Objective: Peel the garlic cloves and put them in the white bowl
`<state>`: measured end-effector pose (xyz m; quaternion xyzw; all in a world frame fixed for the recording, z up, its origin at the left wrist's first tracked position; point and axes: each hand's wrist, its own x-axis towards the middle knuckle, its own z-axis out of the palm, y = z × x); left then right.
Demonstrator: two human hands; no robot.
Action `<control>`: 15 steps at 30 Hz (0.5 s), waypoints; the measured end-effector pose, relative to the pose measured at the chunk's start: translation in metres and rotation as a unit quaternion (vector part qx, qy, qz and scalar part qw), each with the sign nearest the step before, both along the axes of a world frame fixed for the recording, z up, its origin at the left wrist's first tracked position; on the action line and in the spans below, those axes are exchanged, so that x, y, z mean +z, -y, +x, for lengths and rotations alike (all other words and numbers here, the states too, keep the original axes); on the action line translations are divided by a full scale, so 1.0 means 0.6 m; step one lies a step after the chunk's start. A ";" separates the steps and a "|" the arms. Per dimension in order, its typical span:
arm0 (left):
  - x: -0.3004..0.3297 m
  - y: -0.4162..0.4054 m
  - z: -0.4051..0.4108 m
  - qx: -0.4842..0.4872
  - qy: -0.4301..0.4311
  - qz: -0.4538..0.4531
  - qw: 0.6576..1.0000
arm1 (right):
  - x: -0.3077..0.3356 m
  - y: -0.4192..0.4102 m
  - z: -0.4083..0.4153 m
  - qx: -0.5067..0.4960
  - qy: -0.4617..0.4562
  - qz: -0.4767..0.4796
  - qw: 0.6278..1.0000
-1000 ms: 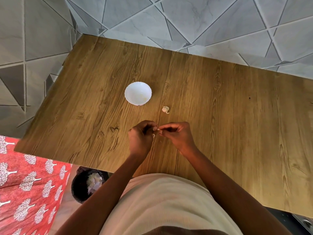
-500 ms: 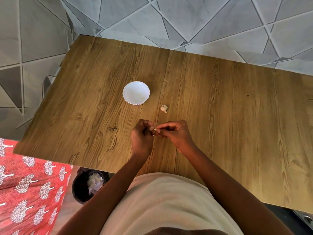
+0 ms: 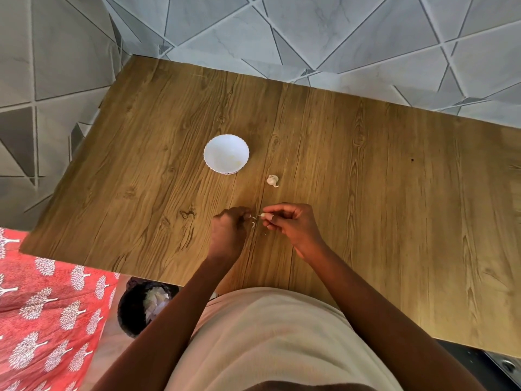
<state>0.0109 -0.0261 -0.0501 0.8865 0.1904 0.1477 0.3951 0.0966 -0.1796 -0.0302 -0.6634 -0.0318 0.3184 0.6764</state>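
Over the wooden worktop (image 3: 366, 193), the right hand (image 3: 293, 224) pinches a garlic clove (image 3: 263, 215) while the left hand (image 3: 228, 232) pinches its peel (image 3: 253, 221), the white bowl (image 3: 226, 153) beyond showing no legible writing.

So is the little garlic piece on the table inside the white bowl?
No, the garlic piece lies on the bare wooden table, apart from the white bowl and nearer the person.

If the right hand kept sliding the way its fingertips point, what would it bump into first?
Its right hand, pinching a small pale garlic clove, points left at the left hand. Those curled fingers look like the first thing met, almost at once, though their relative height is unclear.
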 end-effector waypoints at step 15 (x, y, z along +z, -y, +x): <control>0.002 0.007 -0.006 0.050 0.028 -0.046 0.997 | -0.003 -0.013 -0.006 -0.050 -0.050 0.005 0.997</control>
